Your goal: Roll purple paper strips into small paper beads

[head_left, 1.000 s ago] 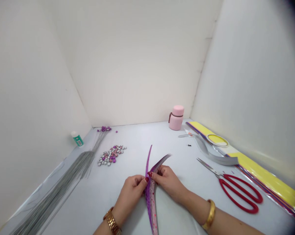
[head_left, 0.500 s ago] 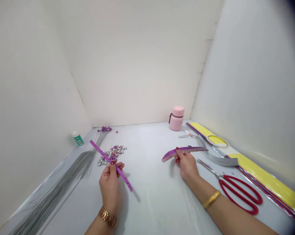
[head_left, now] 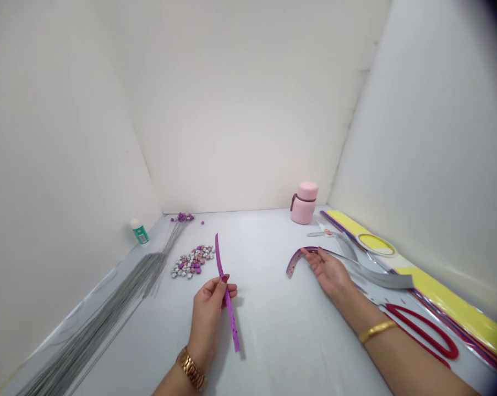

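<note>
My left hand (head_left: pixel 210 301) pinches a narrow purple strip (head_left: pixel 230 316) between thumb and fingers near its middle. The strip stands at a steep slant, dotted with dark spots, over the white table. My right hand (head_left: pixel 331 275) is turned palm up with its fingers stretched out. Its fingertips lie against a curved bundle of purple strips (head_left: pixel 293 262), which bends down at its left end. Silver-grey strips (head_left: pixel 382 276) curve just right of that hand. Red-handled scissors (head_left: pixel 424 322) lie partly hidden under my right forearm.
Small folded stars (head_left: pixel 192 263) in silver, pink and purple lie in a pile at left. Thin grey wires (head_left: pixel 108 313) end in purple pieces (head_left: pixel 183 217). A glue bottle (head_left: pixel 140 232), a pink flask (head_left: pixel 304 203), a tape roll (head_left: pixel 376 244) and yellow sheets (head_left: pixel 450 297) stand or lie around.
The left strip has swung from a diagonal to nearly upright. My right hand has rolled palm up and let go of the purple bundle, now lower beside the silver-grey strips. The view has shifted slightly.
</note>
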Available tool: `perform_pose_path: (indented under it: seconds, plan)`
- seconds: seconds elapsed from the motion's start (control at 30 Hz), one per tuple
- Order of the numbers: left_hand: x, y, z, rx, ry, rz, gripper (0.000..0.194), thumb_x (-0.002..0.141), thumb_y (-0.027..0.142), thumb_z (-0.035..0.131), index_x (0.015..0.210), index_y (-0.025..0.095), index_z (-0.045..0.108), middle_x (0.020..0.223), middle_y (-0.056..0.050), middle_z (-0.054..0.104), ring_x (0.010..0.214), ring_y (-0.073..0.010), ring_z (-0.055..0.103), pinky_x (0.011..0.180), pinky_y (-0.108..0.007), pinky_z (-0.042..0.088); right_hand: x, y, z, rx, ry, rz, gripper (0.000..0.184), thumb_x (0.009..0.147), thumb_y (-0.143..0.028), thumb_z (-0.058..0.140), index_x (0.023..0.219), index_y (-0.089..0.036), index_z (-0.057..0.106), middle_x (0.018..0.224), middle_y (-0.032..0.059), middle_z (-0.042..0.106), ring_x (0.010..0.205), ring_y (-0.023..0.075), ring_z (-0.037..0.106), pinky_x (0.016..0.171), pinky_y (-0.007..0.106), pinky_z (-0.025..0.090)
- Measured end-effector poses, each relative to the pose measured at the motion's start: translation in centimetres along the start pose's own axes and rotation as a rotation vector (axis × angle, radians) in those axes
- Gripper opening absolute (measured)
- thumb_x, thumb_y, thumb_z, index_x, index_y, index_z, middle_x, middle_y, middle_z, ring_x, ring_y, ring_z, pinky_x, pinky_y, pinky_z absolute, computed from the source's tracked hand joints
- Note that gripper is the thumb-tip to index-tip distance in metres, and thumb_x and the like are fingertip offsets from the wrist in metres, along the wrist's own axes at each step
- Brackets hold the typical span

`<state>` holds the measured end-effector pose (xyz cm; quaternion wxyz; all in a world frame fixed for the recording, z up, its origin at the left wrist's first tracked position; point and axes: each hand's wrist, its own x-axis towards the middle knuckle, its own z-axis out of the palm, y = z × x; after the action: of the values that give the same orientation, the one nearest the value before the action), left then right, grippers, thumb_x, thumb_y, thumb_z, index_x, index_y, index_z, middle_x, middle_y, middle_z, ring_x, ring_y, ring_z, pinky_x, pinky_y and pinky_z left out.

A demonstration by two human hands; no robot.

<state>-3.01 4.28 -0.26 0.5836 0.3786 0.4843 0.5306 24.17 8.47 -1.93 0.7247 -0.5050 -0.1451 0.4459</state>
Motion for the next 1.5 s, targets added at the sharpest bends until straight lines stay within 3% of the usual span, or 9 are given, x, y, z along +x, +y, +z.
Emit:
perform_pose_path:
  seconds: [0.43, 0.57, 0.7, 0.87, 1.0, 1.17, 1.3, 1.37, 1.5]
  plan:
    - [-0.4, 0.3, 0.4, 0.216, -0.127, 0.064, 0.024, 0.072, 0.034, 0.058, 0.080, 0.012, 0.064, 0.069, -0.005, 0.064, 0.066, -0.0154, 0.057, 0.061, -0.023, 0.042, 0.0, -0.1, -0.4, -0.254, -0.107, -0.017, 0.026, 0.085, -0.025, 0.049, 0.109, -0.015, 0.050, 0.109, 0.0070, 0.055, 0.089, 0.0192, 0.057, 0.074, 0.039, 0.048]
    - [-0.4, 0.3, 0.3, 0.218, -0.100, 0.087, 0.023, 0.070, 0.035, 0.060, 0.079, 0.013, 0.064, 0.057, 0.001, 0.055, 0.051, -0.0105, 0.048, 0.048, -0.019, 0.036, -2.5, 0.3, 0.7, -0.336, -0.149, -0.125, 0.019, 0.082, -0.024, 0.051, 0.099, -0.017, 0.054, 0.090, 0.0034, 0.059, 0.066, 0.0117, 0.056, 0.053, 0.022, 0.046]
    - [-0.3, -0.2, 0.3, 0.203, -0.101, 0.098, 0.023, 0.071, 0.034, 0.060, 0.079, 0.013, 0.063, 0.059, 0.001, 0.056, 0.052, -0.0097, 0.048, 0.048, -0.019, 0.037, -7.8, 2.0, 2.8, -0.460, -0.402, -0.091, 0.018, 0.076, -0.030, 0.056, 0.088, -0.017, 0.061, 0.070, -0.0002, 0.060, 0.042, 0.0074, 0.044, 0.035, 0.018, 0.031]
    - [-0.6, -0.7, 0.6, 0.183, -0.113, 0.117, 0.019, 0.072, 0.032, 0.059, 0.071, 0.014, 0.059, 0.060, -0.001, 0.059, 0.056, -0.0116, 0.052, 0.052, -0.020, 0.041, -13.6, 4.2, 4.7, -0.575, -0.803, 0.009, 0.016, 0.069, -0.029, 0.064, 0.074, -0.014, 0.063, 0.060, -0.0019, 0.055, 0.050, 0.0084, 0.044, 0.045, 0.019, 0.033]
    - [-1.1, -0.7, 1.3, 0.167, -0.134, 0.141, 0.019, 0.074, 0.032, 0.056, 0.065, 0.015, 0.054, 0.055, 0.001, 0.056, 0.050, -0.0110, 0.051, 0.048, -0.020, 0.040, -14.7, 4.6, 4.7, -0.597, -0.934, 0.102, 0.018, 0.072, -0.028, 0.061, 0.062, -0.014, 0.054, 0.051, -0.0058, 0.043, 0.048, 0.0073, 0.036, 0.045, 0.019, 0.028]
    - [-1.0, -0.6, 1.2, 0.179, -0.104, 0.175, 0.022, 0.078, 0.035, 0.052, 0.067, 0.015, 0.054, 0.056, 0.000, 0.056, 0.051, -0.0115, 0.053, 0.050, -0.021, 0.043, -14.2, 4.4, 4.8, -0.506, -0.865, 0.229, 0.023, 0.076, -0.037, 0.055, 0.069, -0.016, 0.051, 0.057, -0.0032, 0.052, 0.043, 0.0067, 0.041, 0.041, 0.018, 0.029]
    - [0.0, -0.7, -0.1, 0.350, -0.047, 0.251, 0.039, 0.087, 0.040, 0.028, 0.087, 0.012, 0.055, 0.077, -0.010, 0.063, 0.067, -0.0157, 0.061, 0.062, -0.026, 0.049, -13.7, 4.2, 5.0, -0.419, -0.744, 0.299, 0.025, 0.077, -0.039, 0.052, 0.067, -0.017, 0.045, 0.051, -0.0047, 0.052, 0.038, 0.0058, 0.042, 0.039, 0.017, 0.027]
    - [0.5, -0.6, -0.6, 0.544, -0.127, 0.332, 0.044, 0.089, 0.037, 0.021, 0.104, 0.011, 0.052, 0.094, -0.015, 0.063, 0.085, -0.0187, 0.061, 0.074, -0.030, 0.049, -13.2, 4.1, 4.9, -0.359, -0.651, 0.271, 0.024, 0.078, -0.039, 0.052, 0.069, -0.018, 0.045, 0.049, -0.0062, 0.050, 0.038, 0.0054, 0.042, 0.040, 0.016, 0.027]
    - [1.4, -0.3, -0.9, 0.783, -0.324, 0.436, 0.037, 0.083, 0.033, 0.041, 0.116, 0.019, 0.051, 0.123, -0.011, 0.052, 0.116, -0.0223, 0.043, 0.099, -0.040, 0.028, -12.5, 4.0, 4.6, -0.274, -0.551, 0.246, 0.020, 0.078, -0.037, 0.053, 0.071, -0.019, 0.047, 0.053, -0.0056, 0.053, 0.042, 0.0060, 0.044, 0.043, 0.017, 0.031]
